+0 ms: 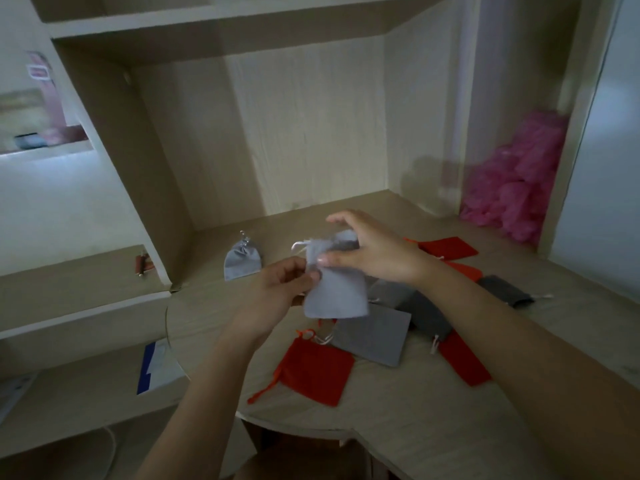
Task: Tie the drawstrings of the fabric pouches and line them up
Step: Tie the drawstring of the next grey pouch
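Both my hands hold a light grey pouch (335, 292) above the desk. My left hand (277, 289) pinches its left edge near the top. My right hand (375, 252) grips the gathered top, where a white drawstring (298, 245) sticks out to the left. A tied light grey pouch (242, 260) stands alone at the back left of the desk. Loose pouches lie under and right of my hands: a red pouch (317, 370) in front, a grey pouch (372, 336), a dark grey pouch (505, 291) and several more red ones (448, 248).
The wooden desk (398, 410) sits in an alcove with shelves above. A pink fluffy heap (519, 181) fills the back right corner. A lower shelf at left holds a small red object (143, 265) and a blue-and-white paper (156, 368).
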`<state>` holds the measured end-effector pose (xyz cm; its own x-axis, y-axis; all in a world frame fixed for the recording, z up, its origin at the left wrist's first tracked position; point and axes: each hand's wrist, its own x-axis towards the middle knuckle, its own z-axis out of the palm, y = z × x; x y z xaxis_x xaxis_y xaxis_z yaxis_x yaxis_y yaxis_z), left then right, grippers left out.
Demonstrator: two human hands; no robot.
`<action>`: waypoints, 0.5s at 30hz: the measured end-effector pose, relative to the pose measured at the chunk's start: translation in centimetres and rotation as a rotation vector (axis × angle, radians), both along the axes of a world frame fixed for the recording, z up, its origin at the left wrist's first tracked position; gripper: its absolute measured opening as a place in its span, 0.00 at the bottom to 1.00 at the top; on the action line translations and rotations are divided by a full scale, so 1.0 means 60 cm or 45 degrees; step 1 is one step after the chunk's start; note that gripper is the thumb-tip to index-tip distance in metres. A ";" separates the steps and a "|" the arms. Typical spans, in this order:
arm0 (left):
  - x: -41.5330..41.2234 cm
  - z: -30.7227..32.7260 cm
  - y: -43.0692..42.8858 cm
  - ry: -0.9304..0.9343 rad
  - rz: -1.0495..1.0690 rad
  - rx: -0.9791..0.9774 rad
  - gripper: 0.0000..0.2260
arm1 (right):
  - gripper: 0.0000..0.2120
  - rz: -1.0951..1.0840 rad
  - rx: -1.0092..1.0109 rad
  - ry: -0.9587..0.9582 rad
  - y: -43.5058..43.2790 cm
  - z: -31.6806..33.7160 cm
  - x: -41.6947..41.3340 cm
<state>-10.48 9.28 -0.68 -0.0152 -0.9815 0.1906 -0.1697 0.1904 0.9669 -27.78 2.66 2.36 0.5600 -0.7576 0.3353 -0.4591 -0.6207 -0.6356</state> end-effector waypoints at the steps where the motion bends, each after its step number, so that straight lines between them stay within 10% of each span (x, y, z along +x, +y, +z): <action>1: -0.002 -0.001 0.001 0.050 0.001 0.012 0.06 | 0.25 -0.013 0.062 -0.001 0.001 0.001 0.001; 9: -0.012 -0.010 -0.001 0.365 0.003 0.057 0.13 | 0.17 -0.012 -0.293 0.119 -0.003 -0.022 0.018; 15: -0.013 -0.014 -0.011 0.778 0.123 0.130 0.11 | 0.10 -0.060 -0.097 -0.049 0.015 -0.019 0.024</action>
